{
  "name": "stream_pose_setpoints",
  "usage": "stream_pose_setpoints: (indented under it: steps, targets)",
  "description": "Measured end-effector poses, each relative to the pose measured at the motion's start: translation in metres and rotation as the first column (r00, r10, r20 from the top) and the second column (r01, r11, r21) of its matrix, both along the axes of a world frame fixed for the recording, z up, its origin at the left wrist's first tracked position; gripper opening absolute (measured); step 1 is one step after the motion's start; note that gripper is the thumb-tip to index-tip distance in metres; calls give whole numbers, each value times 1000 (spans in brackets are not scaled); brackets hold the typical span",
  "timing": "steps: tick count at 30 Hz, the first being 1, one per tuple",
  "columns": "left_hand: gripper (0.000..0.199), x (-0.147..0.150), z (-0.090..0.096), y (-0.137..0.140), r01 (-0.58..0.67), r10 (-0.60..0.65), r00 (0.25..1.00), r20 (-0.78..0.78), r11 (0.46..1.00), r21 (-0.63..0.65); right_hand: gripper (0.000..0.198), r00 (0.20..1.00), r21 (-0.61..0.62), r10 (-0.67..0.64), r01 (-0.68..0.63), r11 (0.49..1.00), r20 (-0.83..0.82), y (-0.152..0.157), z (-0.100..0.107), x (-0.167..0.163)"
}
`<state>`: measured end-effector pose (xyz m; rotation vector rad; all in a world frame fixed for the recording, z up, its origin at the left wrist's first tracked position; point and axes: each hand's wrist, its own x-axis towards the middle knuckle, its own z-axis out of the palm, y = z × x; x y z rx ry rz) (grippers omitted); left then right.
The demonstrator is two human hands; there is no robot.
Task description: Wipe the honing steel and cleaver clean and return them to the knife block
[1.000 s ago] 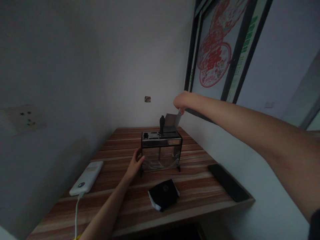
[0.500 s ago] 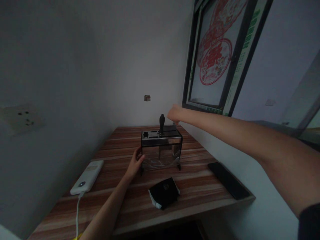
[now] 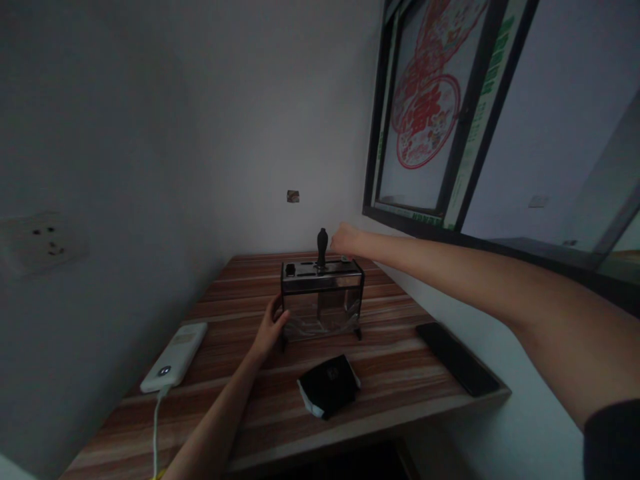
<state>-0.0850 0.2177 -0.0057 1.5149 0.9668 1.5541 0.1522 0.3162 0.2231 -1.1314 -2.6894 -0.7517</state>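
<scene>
A small box-shaped machine (image 3: 323,283) with a shiny metal top, a see-through front and dark legs stands on the wood-grain table. From its top rises a black handle (image 3: 323,247), upright. My left hand (image 3: 273,323) grips the machine's left edge, thumb at the front and the other fingers partly hidden behind. Just above the top's right rear part is my right hand (image 3: 344,240), close to the handle but not around it. Its fingers are curled closed; what they hold, if anything, is too small to make out.
In front of the machine lies a black pouch (image 3: 329,387) with pale edges. A white power bank (image 3: 175,357) with a cable lies at left, a black phone (image 3: 457,358) along the right edge. Walls stand behind and left; a framed window (image 3: 425,120) is at upper right.
My right hand has come down and slightly left, closer to the machine's top. My left hand keeps its place on the left edge.
</scene>
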Motion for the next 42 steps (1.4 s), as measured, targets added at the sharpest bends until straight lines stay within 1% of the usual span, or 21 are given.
stream_pose_setpoints:
  steps: [4, 8, 13, 16, 24, 26, 27, 29, 30, 31, 33, 35, 37, 39, 41, 42]
  targets:
    - [60, 0, 0, -1, 4, -4, 1000, -5, 1000, -12, 24, 986, -38, -86, 92, 995, 141, 1, -5, -1]
    - [62, 1, 1, -1, 2, -2, 1000, -11, 1000, -22, 25, 969, -13, -109, 115, 993, 220, -6, -3, -3]
    - [63, 1, -1, 0, -3, 3, 1000, -14, 1000, -25, 17, 954, 39, -82, 73, 997, 289, -24, 4, 1]
    - [62, 1, -1, 1, -10, 9, 1000, -15, 1000, -17, 17, 946, 64, -58, 40, 997, 319, -35, 11, 3]
    - [60, 0, -2, 2, -10, 9, 1000, -13, 1000, -10, 13, 928, 86, -15, -19, 996, 373, -55, 34, 8]
    - [60, 0, -2, 2, -6, 6, 1000, -9, 1000, -12, 17, 932, 93, 3, -40, 995, 364, -62, 41, 17]
    - [60, 0, -2, 1, -4, 4, 1000, -6, 1000, -15, 25, 941, 97, 19, -55, 994, 339, -67, 44, 23]
    - [60, 0, -2, 1, 0, 0, 1000, 3, 1000, -20, 47, 971, 98, 70, -94, 991, 227, -80, 49, 39]
    - [61, 0, -1, 1, 3, -3, 1000, 8, 1000, -23, 54, 985, 92, 92, -106, 990, 149, -88, 49, 48]
    - [61, 0, -1, 0, 7, -6, 1000, 12, 1000, -26, 56, 992, 79, 110, -114, 990, 59, -96, 48, 58]
    - [63, 0, 0, 0, 17, -17, 1000, 17, 999, -32, 56, 984, 20, 121, -120, 993, -133, -110, 38, 77]
    - [65, -1, 1, -1, 30, -30, 999, 16, 999, -38, 52, 930, -62, 113, -143, 988, -350, -120, 19, 94]
    - [68, -2, 3, -2, 41, -41, 999, 10, 998, -45, 48, 825, -152, 52, -165, 974, -563, -121, -10, 107]
    - [72, -2, 4, -3, 47, -47, 999, 0, 998, -51, 50, 668, -273, -60, -219, 937, -741, -115, -46, 116]
    - [76, -2, 6, -4, 44, -45, 999, -13, 998, -54, 55, 518, -360, -165, -303, 883, -839, -104, -81, 120]
    - [77, -2, 8, -5, 40, -41, 999, -20, 998, -52, 58, 485, -402, -205, -346, 848, -850, -98, -97, 121]
